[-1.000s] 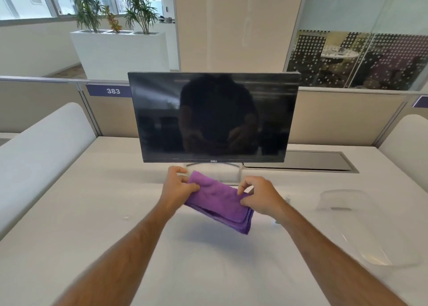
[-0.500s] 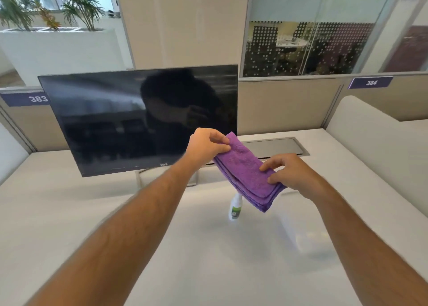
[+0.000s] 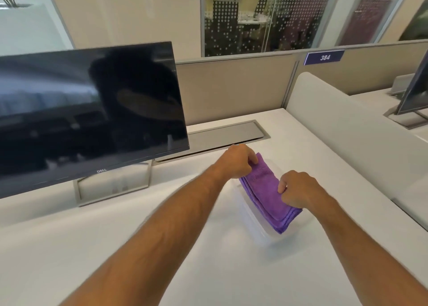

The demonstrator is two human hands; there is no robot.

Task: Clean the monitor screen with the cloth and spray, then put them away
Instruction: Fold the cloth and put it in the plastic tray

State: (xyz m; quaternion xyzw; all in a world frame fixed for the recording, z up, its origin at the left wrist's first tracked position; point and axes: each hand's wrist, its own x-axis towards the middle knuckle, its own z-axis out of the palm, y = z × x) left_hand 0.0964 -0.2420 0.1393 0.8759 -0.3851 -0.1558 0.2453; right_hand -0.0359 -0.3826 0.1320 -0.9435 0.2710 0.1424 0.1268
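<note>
Both forearms are bare to the frame edge, hands ungloved.

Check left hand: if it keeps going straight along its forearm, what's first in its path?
Likely the grey recessed cable tray lid just beyond the left hand, which holds the folded purple microfibre cloth; depth unclear.

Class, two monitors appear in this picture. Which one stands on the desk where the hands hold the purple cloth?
The large Dell monitor at left, beside the left hand. The other monitor sits beyond the divider, cut off at the right edge.
</note>
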